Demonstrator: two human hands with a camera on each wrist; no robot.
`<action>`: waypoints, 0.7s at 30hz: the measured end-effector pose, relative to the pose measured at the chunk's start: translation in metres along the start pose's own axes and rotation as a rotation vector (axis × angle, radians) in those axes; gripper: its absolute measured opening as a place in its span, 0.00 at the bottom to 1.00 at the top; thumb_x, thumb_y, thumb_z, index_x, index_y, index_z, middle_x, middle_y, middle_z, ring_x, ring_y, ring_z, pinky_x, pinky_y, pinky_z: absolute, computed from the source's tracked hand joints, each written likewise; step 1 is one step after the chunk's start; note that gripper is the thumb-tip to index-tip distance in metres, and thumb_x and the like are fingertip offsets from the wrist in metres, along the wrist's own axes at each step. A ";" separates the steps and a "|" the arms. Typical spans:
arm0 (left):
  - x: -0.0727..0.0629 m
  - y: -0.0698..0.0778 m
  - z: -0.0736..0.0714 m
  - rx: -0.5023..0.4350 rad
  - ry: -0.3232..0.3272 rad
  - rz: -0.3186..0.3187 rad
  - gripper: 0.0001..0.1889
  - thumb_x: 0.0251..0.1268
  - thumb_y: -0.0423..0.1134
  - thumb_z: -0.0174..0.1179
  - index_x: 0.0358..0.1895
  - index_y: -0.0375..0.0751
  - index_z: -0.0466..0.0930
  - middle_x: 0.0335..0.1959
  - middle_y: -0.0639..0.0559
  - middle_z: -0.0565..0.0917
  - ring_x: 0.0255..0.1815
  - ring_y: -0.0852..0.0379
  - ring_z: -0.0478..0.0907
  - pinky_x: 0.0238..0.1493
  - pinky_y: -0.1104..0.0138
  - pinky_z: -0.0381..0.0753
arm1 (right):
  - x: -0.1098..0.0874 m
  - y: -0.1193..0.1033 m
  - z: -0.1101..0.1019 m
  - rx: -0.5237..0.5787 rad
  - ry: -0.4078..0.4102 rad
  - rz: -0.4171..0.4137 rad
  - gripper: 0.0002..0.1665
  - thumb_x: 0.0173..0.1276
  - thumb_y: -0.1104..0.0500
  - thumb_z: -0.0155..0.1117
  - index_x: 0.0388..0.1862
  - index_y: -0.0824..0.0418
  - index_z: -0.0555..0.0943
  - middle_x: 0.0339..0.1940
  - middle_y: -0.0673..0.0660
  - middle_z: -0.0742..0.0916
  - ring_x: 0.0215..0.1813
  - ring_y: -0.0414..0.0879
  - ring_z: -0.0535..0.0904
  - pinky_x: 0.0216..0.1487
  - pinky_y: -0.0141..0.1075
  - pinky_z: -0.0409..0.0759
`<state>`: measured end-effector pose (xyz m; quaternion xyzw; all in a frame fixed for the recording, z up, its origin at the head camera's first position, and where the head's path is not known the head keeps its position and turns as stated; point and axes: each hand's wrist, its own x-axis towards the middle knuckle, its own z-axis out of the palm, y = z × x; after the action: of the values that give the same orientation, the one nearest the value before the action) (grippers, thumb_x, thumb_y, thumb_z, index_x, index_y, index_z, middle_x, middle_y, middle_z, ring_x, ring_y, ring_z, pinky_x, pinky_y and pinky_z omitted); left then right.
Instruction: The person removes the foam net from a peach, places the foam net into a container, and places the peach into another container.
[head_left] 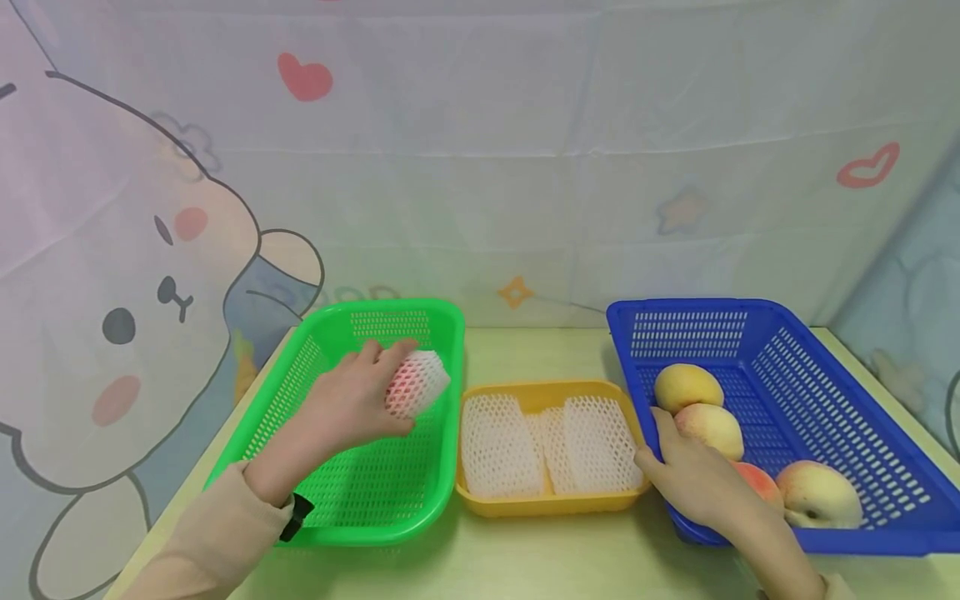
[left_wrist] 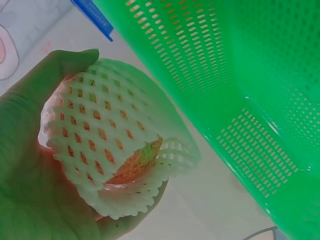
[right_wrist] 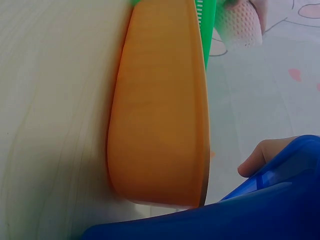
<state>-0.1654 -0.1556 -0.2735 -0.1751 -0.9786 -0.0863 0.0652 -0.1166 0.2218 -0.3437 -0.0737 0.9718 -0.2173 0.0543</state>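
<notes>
My left hand (head_left: pixel 360 396) grips a peach in a white foam net (head_left: pixel 417 384), above the green basket (head_left: pixel 457 400). In the left wrist view the thumb and palm wrap the netted peach (left_wrist: pixel 107 130), whose reddish skin shows through the mesh opening. My right hand (head_left: pixel 701 483) lies over the left rim of the blue basket (head_left: pixel 885 433), its extended thumb and index finger showing at the rim; the other fingers are hidden. Close to that hand sit a yellow peach (head_left: pixel 688 387), a pale peach (head_left: pixel 711 431), a red peach (head_left: pixel 759 483) and another peach (head_left: pixel 821 496).
Between the two baskets stands a yellow tray (head_left: pixel 555 505) holding white foam nets (head_left: pixel 501 446) in two groups. All three containers rest on a pale wooden table (head_left: pixel 525 558). A printed cloth (head_left: pixel 465 208) hangs behind them.
</notes>
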 end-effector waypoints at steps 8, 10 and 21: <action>-0.006 0.012 -0.001 0.024 0.028 0.037 0.47 0.36 0.49 0.71 0.69 0.54 0.62 0.47 0.44 0.75 0.41 0.47 0.75 0.24 0.62 0.74 | -0.001 0.000 0.000 0.006 0.007 -0.008 0.41 0.73 0.46 0.45 0.73 0.72 0.51 0.66 0.72 0.73 0.54 0.58 0.79 0.54 0.60 0.74; -0.007 0.015 -0.001 0.025 0.034 0.047 0.47 0.36 0.49 0.71 0.68 0.54 0.62 0.47 0.44 0.75 0.41 0.48 0.75 0.24 0.62 0.74 | 0.000 0.000 0.000 0.009 0.009 -0.011 0.40 0.73 0.47 0.45 0.73 0.71 0.52 0.65 0.71 0.74 0.52 0.57 0.79 0.53 0.59 0.75; -0.015 0.031 0.000 0.039 0.062 0.112 0.46 0.35 0.49 0.71 0.67 0.53 0.64 0.46 0.45 0.76 0.38 0.50 0.74 0.24 0.63 0.74 | 0.000 0.000 0.000 0.006 0.003 -0.009 0.41 0.73 0.47 0.45 0.73 0.72 0.51 0.65 0.72 0.74 0.51 0.56 0.80 0.52 0.58 0.76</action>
<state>-0.1400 -0.1321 -0.2716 -0.2254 -0.9663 -0.0687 0.1038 -0.1165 0.2221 -0.3437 -0.0776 0.9708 -0.2208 0.0519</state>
